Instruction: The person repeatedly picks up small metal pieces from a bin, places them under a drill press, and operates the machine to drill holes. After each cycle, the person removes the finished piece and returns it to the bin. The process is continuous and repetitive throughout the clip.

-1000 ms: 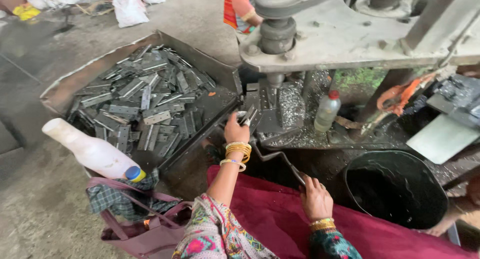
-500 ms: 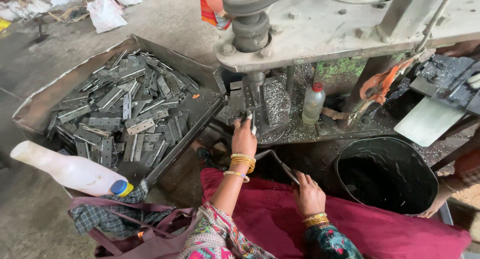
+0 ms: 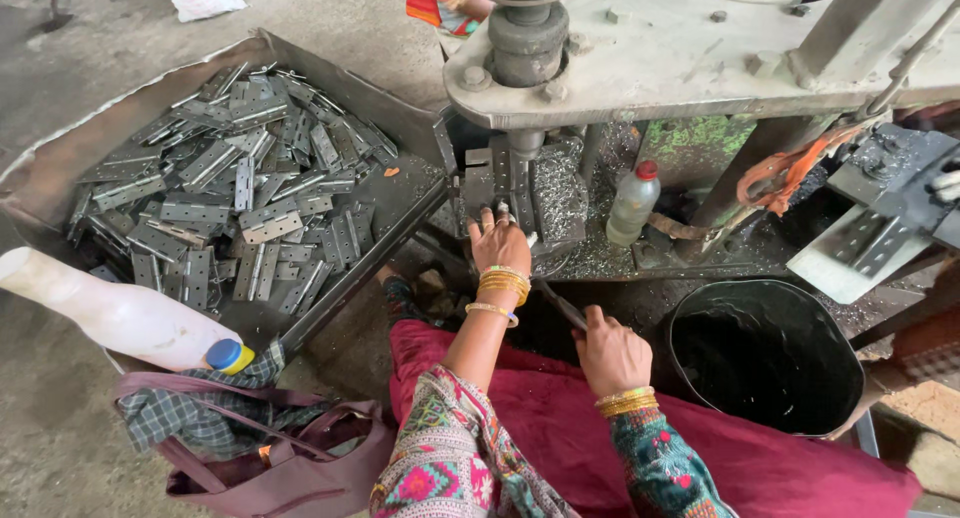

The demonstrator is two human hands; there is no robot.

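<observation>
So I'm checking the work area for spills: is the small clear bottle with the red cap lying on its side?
No, the small clear bottle stands upright with its red cap on top, beside the press base.

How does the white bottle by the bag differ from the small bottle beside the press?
The white bottle lies on its side on the edge of the tray; the small bottle stands upright on the machine base. The white bottle is opaque with a blue cap and clearly larger; the small bottle is translucent grey with a red cap. Both are capped, and neither hand touches them.
</observation>
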